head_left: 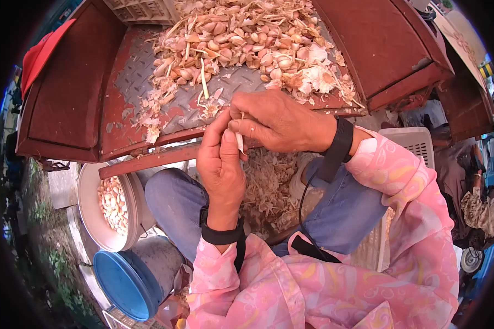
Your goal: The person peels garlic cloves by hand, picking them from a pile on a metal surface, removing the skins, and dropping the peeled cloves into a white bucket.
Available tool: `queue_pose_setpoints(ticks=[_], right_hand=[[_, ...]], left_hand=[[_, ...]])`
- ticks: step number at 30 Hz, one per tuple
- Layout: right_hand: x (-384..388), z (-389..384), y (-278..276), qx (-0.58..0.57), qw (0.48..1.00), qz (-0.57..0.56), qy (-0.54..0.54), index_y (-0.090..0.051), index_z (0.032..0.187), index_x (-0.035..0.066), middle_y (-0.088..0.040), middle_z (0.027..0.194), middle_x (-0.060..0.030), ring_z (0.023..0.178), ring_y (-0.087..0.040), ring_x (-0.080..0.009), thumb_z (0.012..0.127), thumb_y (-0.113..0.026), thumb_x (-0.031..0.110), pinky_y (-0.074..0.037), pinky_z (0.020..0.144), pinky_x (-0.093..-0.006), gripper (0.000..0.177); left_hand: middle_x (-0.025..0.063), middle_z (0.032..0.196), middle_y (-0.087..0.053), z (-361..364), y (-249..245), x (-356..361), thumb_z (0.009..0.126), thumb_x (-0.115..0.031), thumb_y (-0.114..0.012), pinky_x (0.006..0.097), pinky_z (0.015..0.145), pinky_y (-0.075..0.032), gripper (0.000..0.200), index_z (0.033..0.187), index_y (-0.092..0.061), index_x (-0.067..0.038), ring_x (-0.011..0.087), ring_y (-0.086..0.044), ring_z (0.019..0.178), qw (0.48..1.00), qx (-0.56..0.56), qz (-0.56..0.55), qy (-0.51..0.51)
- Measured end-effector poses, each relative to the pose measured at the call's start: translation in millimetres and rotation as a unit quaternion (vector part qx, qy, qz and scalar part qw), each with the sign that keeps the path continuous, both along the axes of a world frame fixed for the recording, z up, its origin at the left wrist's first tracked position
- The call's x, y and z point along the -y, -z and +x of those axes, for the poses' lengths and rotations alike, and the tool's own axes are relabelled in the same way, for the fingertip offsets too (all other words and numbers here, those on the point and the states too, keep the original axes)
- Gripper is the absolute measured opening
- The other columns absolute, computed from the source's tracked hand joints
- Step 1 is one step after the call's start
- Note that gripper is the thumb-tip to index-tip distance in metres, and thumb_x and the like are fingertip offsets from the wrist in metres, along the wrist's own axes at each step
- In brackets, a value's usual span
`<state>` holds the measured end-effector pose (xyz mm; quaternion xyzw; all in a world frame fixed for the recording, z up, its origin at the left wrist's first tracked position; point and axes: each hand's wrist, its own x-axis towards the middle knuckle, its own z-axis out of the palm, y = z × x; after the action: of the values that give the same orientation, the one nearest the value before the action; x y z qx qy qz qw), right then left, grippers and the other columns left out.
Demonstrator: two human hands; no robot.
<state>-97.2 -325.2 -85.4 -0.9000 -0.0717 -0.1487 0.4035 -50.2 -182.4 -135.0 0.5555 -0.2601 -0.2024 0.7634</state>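
Both my hands meet in the middle of the view, above the front edge of a red metal bed (pixel 118 118). My left hand (pixel 221 164) has its thumb and fingers closed on a pale garlic clove (pixel 239 141). Bent over it from the right, my right hand (pixel 280 122) pinches at the same clove, its fingertips against my left fingers. Just beyond my hands, a large heap of unpeeled garlic cloves (pixel 241 41) with loose skins and stalks covers the bed.
A white bucket (pixel 86 208) of peeled cloves (pixel 112 204) stands at the left, beside a blue-lidded bucket (pixel 123 285). Garlic skins (pixel 269 189) lie between my knees. A white crate (pixel 411 143) is at the right. Red side panels (pixel 66 82) flank the bed.
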Motion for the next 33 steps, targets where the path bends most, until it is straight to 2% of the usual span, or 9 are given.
queue_pose_setpoints(ticks=[7,13,16,19,23,27,28,30,33], right_hand=[[11,7,4,-0.084,0.992,0.04,0.085,-0.052,0.079,-0.001,-0.056,0.063,-0.0169,0.063,-0.058,-0.0325,0.089,-0.046,0.024,-0.043,0.056,-0.0382,0.026],[17,-9,15,-0.076,0.97,-0.192,0.131,-0.052,0.082,0.001,-0.058,0.068,-0.0201,0.068,-0.059,-0.0373,0.084,-0.051,0.026,-0.045,0.06,-0.0451,0.025],[-4,-4,11,-0.143,0.966,-0.179,0.121,-0.049,0.087,0.003,-0.057,0.068,-0.0177,0.067,-0.057,-0.0377,0.085,-0.052,0.026,-0.043,0.059,-0.0456,0.023],[-28,-1,14,-0.002,0.986,-0.157,-0.065,-0.052,0.101,0.003,-0.057,0.085,-0.0151,0.078,-0.057,-0.0322,0.085,-0.054,0.032,-0.045,0.066,-0.0392,0.034],[-4,16,10,0.065,0.986,-0.141,0.06,-0.055,0.098,0.005,-0.056,0.084,-0.0129,0.076,-0.057,-0.0309,0.081,-0.057,0.03,-0.044,0.065,-0.0406,0.031],[57,24,10,-0.031,0.939,-0.281,0.197,-0.058,0.085,0.005,-0.058,0.074,-0.014,0.075,-0.058,-0.0324,0.074,-0.057,0.016,-0.045,0.063,-0.0424,0.016],[61,25,14,-0.068,0.913,-0.331,0.228,-0.059,0.077,0.004,-0.059,0.068,-0.0149,0.074,-0.058,-0.0337,0.071,-0.056,0.01,-0.044,0.062,-0.0437,0.009],[61,33,30,-0.045,0.904,-0.36,0.226,-0.059,0.075,0.004,-0.059,0.067,-0.0147,0.072,-0.058,-0.0338,0.069,-0.056,0.008,-0.044,0.061,-0.044,0.007],[54,44,30,-0.048,0.894,-0.396,0.206,-0.058,0.077,0.004,-0.059,0.07,-0.0141,0.072,-0.058,-0.0332,0.069,-0.055,0.008,-0.045,0.062,-0.0434,0.009]], left_hand=[[0.0039,0.087,-0.055,2,-7,-7,0.093,-0.016,-0.045,0.0173,0.055,-0.037,0.032,0.119,-0.048,0.003,0.0065,-0.046,0.066,0.998,-0.019,-0.064,0.013],[0.0046,0.082,-0.054,-1,5,-31,0.095,-0.021,-0.041,0.0197,0.052,-0.04,0.028,0.105,-0.053,0.002,0.0076,-0.047,0.062,0.968,-0.232,-0.089,0.041],[0.0049,0.083,-0.054,-5,7,-31,0.096,-0.032,-0.038,0.0187,0.051,-0.042,0.036,0.107,-0.053,-0.001,0.0105,-0.049,0.065,0.904,-0.412,-0.035,0.11],[0.0066,0.088,-0.054,-14,-25,-15,0.096,-0.034,-0.036,0.0196,0.052,-0.045,0.037,0.107,-0.053,-0.003,0.0119,-0.05,0.066,0.832,-0.546,-0.092,0.036],[0.0138,0.103,-0.05,33,18,-53,0.095,-0.028,-0.041,0.0173,0.049,-0.043,0.031,0.108,-0.051,-0.001,0.0134,-0.048,0.073,0.73,-0.607,-0.264,0.167],[0.0114,0.093,-0.048,126,-11,-151,0.095,-0.019,-0.041,0.0189,0.051,-0.04,0.027,0.107,-0.049,0.004,0.0118,-0.042,0.068,0.894,-0.323,-0.311,0.013],[0.0113,0.102,-0.049,161,-2,-197,0.095,-0.021,-0.042,0.0243,0.068,-0.045,0.031,0.114,-0.047,0.003,0.0143,-0.048,0.081,0.95,-0.213,-0.228,-0.022],[0.0132,0.129,-0.042,178,-18,-223,0.09,-0.027,-0.048,0.0379,0.1,-0.028,0.047,0.129,-0.04,-0.001,0.0215,-0.037,0.121,0.919,-0.089,0.102,-0.369],[0.0125,0.13,-0.042,192,-5,-261,0.09,-0.029,-0.049,0.039,0.1,-0.029,0.047,0.127,-0.043,-0.002,0.0239,-0.038,0.121,0.871,-0.023,0.261,-0.416]])
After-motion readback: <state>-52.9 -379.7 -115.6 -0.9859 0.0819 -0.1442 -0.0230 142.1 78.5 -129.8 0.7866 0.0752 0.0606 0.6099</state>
